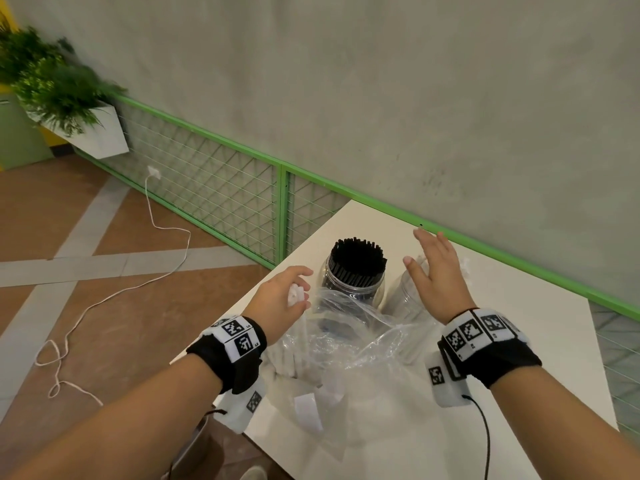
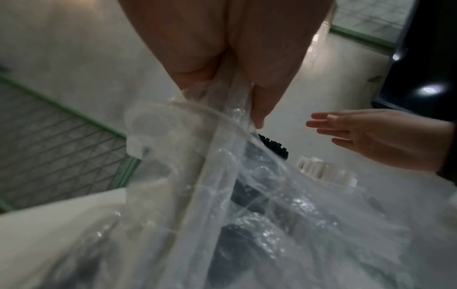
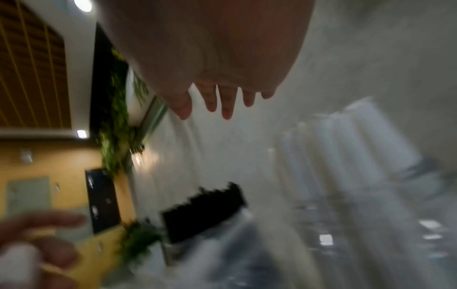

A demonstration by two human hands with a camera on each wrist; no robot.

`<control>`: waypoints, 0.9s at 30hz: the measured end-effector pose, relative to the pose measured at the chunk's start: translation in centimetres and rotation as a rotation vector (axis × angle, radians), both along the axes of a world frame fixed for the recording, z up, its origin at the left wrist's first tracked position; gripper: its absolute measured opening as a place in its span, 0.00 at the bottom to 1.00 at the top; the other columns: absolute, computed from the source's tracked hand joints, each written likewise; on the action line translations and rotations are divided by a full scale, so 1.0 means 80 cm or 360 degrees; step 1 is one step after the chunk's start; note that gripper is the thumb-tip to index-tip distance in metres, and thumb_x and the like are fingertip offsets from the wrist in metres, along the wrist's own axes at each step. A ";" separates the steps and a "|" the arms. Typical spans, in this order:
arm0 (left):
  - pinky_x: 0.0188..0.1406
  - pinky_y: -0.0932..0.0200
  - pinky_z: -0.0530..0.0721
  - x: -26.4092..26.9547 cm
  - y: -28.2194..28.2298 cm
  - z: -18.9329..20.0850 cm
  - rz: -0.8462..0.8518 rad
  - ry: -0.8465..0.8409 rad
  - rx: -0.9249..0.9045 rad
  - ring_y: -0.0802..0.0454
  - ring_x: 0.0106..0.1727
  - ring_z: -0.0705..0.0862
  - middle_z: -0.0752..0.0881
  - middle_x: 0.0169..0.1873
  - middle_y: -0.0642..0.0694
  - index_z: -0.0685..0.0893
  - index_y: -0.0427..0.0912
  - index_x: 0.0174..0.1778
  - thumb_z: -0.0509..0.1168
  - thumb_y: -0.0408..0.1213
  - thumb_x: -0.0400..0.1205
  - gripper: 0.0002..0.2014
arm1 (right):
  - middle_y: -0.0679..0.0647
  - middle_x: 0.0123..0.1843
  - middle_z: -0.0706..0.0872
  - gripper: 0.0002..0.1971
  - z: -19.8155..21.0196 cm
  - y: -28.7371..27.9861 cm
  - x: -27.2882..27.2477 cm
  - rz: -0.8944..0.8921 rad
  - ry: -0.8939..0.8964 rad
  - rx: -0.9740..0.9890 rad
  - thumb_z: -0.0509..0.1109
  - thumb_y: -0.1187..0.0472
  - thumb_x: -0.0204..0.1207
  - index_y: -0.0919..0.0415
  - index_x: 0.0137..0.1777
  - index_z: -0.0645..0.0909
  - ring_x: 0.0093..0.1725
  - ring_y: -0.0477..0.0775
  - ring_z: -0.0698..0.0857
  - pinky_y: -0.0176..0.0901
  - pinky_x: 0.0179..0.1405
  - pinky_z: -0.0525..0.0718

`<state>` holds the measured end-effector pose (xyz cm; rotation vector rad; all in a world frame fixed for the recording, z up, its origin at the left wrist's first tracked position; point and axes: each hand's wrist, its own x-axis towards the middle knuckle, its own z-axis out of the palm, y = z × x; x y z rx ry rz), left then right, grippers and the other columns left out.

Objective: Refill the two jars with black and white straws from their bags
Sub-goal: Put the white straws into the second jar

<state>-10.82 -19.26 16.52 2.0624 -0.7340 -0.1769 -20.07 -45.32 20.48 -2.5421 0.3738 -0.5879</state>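
White table (image 1: 519, 341), its far edge along a green railing (image 1: 207, 133); on it, toward the far left corner, a clear jar (image 1: 360, 289) packed with black straws (image 1: 356, 259) that stand upright and rise above its mouth; just to the right of it, a second clear jar (image 1: 403, 299), largely hidden behind the right hand in the head view, with white straws (image 2: 323, 173) showing at its top in the left wrist view; near side of both jars, a crumpled clear plastic bag (image 1: 349, 344) spread over the table, partly draped against the black-straw jar, with more white straws lying inside its left part; small white paper slips among the folds at the near end; left hand (image 1: 280, 299) above the left edge of the table, fingers curled, grasping a bunch of white straws together with a fold of the bag; whether the bunch is fully out of the bag cannot be told; right hand (image 1: 438, 275) raised over the second jar, fingers straight and spread, released and holding nothing, not touching the jar as far as can be seen; both wrists carry black bands with checkered marker blocks; left of the table, tiled floor (image 1: 104, 271) with a white cable (image 1: 152, 220) trailing from a wall socket; far left, a green plant (image 1: 52, 81) in a white box planter; right wrist view blurred.
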 end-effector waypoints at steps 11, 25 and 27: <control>0.61 0.66 0.71 -0.008 -0.002 -0.007 0.0050 0.0272 -0.0220 0.59 0.64 0.75 0.81 0.61 0.55 0.78 0.52 0.61 0.68 0.48 0.78 0.16 | 0.44 0.62 0.80 0.33 -0.067 0.139 0.027 0.0630 0.0599 0.0696 0.79 0.51 0.68 0.51 0.73 0.71 0.63 0.46 0.78 0.41 0.62 0.77; 0.77 0.48 0.65 -0.020 0.018 -0.010 0.0159 0.0867 -0.0689 0.56 0.72 0.73 0.79 0.68 0.52 0.76 0.59 0.62 0.52 0.46 0.82 0.15 | 0.58 0.36 0.80 0.10 -0.094 0.172 0.051 0.0531 0.0239 0.1132 0.76 0.60 0.60 0.58 0.36 0.77 0.39 0.54 0.78 0.54 0.42 0.79; 0.73 0.61 0.69 -0.030 0.019 -0.020 0.0131 0.0836 -0.0599 0.62 0.68 0.75 0.78 0.69 0.52 0.72 0.60 0.67 0.54 0.44 0.77 0.20 | 0.58 0.41 0.83 0.15 -0.093 0.173 0.049 0.0620 0.0221 0.1285 0.76 0.61 0.61 0.64 0.46 0.80 0.42 0.52 0.81 0.52 0.46 0.81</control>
